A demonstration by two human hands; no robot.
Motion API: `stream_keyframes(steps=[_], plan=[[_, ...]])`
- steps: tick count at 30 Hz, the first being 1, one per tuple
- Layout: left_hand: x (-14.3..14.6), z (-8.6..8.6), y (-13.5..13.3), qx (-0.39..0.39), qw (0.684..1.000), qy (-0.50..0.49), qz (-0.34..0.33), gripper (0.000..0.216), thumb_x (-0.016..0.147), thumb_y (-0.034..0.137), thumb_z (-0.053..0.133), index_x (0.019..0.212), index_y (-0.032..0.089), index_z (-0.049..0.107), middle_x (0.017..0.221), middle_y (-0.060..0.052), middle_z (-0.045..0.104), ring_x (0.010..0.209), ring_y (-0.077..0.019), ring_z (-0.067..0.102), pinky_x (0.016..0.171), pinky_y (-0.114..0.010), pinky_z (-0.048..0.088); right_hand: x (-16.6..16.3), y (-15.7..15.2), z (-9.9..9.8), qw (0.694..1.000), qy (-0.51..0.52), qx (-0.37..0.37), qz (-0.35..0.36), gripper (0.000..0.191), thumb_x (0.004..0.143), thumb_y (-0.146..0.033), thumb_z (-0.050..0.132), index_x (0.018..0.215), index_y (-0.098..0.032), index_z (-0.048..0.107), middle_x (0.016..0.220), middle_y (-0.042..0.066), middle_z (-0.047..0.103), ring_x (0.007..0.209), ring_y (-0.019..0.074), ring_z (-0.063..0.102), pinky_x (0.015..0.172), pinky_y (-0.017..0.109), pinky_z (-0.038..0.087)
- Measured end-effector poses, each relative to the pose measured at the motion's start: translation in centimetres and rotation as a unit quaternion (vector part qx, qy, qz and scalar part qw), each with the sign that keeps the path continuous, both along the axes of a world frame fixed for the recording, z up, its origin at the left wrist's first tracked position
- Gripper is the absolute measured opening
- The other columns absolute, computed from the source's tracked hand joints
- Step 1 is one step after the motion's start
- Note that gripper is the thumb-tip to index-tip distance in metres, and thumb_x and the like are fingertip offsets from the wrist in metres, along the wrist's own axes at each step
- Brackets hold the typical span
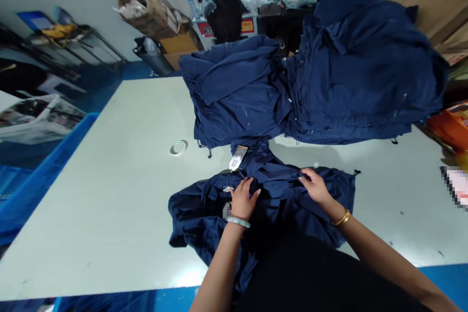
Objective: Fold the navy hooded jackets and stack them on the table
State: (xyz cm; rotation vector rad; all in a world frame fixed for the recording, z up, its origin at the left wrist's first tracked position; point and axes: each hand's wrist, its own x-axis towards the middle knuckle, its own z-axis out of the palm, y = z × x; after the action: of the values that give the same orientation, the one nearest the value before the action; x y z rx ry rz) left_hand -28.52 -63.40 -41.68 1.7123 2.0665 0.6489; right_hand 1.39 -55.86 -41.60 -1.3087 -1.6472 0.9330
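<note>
A navy jacket (288, 200) lies rumpled on the pale table, close to my body. My left hand (243, 201) rests on its middle with the fingers spread, beside a white hang tag (227, 210) that it partly covers. Another white tag (238, 158) lies on the cloth above that hand. Between thumb and fingers, my right hand (314, 186) pinches a fold of the jacket on the right side. A black cord end pokes out at the jacket's right edge.
Behind the jacket stand a lower stack of navy jackets (237, 92) and a taller stack (369, 68) to its right. A tape roll (177, 148) lies on the table (120, 180). Blue crates (47, 175) flank the left edge; cardboard boxes (149, 14) sit beyond the far edge.
</note>
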Motion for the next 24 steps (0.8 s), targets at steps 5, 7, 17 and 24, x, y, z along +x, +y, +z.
stream_keyframes(steps=[5, 7, 17, 24], plan=[[1.2, 0.4, 0.7, 0.09, 0.996, -0.017, -0.013, 0.07, 0.09, 0.03, 0.07, 0.155, 0.021, 0.048, 0.157, -0.02, 0.052, 0.149, -0.0354, 0.047, 0.123, -0.062, 0.037, 3.9, -3.9, 3.4, 0.991, 0.118, -0.044, -0.042, 0.044, 0.088, -0.067, 0.064, 0.101, -0.026, 0.063, 0.061, -0.003, 0.063, 0.056, 0.0199, 0.063, 0.061, 0.034, 0.055], [2.2, 0.3, 1.1, 0.11, 0.994, -0.022, -0.018, 0.08, 0.089, 0.03, 0.071, 0.161, 0.02, 0.039, 0.159, -0.021, 0.051, 0.15, -0.0354, 0.046, 0.123, -0.06, 0.039, 5.2, -5.3, 4.5, 0.986, 0.152, -0.036, -0.059, 0.045, 0.088, -0.069, 0.066, 0.1, -0.026, 0.062, 0.064, -0.002, 0.065, 0.061, 0.0203, 0.066, 0.064, 0.034, 0.056], [10.0, 1.0, 5.3, 0.118, 0.989, 0.02, -0.092, 0.057, 0.085, 0.028, 0.076, 0.14, 0.017, 0.064, 0.151, -0.021, 0.057, 0.141, -0.0359, 0.055, 0.119, -0.051, 0.046, 12.3, -10.5, 5.8, 0.962, 0.189, -0.009, -0.198, 0.048, 0.085, -0.069, 0.067, 0.104, -0.027, 0.056, 0.074, -0.001, 0.065, 0.064, 0.0207, 0.067, 0.064, 0.035, 0.055], [16.8, 2.6, 6.1, 0.068, 0.984, 0.014, -0.163, 0.023, 0.097, 0.029, 0.055, 0.113, 0.022, 0.07, 0.112, -0.013, 0.077, 0.109, -0.031, 0.073, 0.101, -0.047, 0.057, 18.8, -12.9, 5.4, 0.937, 0.182, 0.038, -0.296, 0.043, 0.087, -0.065, 0.063, 0.104, -0.025, 0.058, 0.084, 0.001, 0.065, 0.081, 0.0224, 0.073, 0.08, 0.039, 0.059]])
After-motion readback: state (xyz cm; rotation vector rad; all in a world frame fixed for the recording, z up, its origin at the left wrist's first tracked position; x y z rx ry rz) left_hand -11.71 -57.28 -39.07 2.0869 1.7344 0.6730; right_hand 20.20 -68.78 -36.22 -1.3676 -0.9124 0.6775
